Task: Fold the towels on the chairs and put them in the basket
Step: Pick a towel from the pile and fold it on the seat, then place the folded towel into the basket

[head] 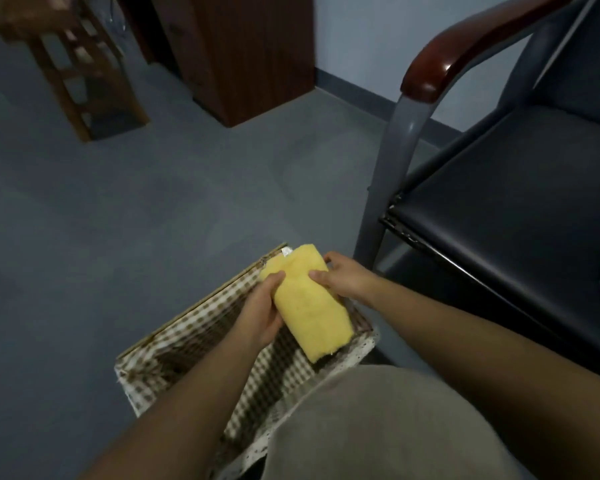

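Dim room, with a cool grey-blue cast over the whole floor (153, 202). The yellow towel (309, 306) is the brightest patch, soft-edged and a little noisy. There's a small glint on the red-brown armrest (440, 69), and a thin sheen runs along the front edge of the black chair seat (499, 220). Top left, the wooden stool (77, 64) smears with motion blur. Straight lines bow near the frame edges in a wide-angle stretch. At the bottom, the forearms (174, 403) sink into deep shadow.
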The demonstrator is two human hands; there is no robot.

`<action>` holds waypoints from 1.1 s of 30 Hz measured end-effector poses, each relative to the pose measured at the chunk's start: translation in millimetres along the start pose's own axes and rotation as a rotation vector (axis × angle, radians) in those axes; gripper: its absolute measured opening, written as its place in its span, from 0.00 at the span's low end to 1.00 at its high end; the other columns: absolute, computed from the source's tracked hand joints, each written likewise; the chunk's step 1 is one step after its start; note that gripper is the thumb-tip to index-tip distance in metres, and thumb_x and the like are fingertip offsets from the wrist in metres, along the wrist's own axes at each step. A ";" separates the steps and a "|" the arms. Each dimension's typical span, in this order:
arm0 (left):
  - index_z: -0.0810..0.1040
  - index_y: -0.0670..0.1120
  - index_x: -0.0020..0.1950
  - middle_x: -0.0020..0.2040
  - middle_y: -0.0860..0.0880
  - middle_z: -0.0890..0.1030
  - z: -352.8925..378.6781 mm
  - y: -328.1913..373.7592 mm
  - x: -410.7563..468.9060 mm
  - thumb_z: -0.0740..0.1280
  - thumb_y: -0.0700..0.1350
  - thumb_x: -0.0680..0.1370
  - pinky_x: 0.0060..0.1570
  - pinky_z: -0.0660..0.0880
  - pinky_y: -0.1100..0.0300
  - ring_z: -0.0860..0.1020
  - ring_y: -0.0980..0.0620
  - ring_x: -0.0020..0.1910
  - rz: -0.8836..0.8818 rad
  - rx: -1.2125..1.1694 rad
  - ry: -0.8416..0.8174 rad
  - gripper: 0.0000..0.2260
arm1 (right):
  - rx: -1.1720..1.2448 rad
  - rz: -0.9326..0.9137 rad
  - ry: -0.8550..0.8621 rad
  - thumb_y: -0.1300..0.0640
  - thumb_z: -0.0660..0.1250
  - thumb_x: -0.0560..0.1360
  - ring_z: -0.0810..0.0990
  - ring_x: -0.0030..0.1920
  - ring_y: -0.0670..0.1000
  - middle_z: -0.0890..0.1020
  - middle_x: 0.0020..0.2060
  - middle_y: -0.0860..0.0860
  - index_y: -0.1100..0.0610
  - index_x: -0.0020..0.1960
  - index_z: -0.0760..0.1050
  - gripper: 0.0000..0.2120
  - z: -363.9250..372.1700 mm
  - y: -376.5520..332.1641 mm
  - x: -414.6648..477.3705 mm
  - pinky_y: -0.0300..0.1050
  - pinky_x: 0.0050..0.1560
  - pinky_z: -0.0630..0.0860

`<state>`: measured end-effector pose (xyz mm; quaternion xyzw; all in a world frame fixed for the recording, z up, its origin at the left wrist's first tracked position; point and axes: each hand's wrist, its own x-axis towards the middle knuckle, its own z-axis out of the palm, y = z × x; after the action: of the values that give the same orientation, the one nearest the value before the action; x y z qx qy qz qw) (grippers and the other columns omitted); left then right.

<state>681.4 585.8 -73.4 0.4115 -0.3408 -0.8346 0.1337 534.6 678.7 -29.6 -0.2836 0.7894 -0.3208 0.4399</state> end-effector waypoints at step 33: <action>0.72 0.46 0.42 0.37 0.46 0.75 -2.2 105.7 -32.6 0.63 0.45 0.81 0.29 0.68 0.65 0.71 0.51 0.29 0.116 0.828 0.140 0.08 | -0.377 -0.164 0.141 0.49 0.62 0.82 0.78 0.63 0.56 0.80 0.64 0.57 0.63 0.67 0.76 0.21 -29.2 -96.4 -45.6 0.42 0.58 0.72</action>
<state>697.4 523.8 16.9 0.4665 -0.6599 -0.5884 0.0267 545.6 658.4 78.6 -0.4009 0.8385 -0.2213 0.2953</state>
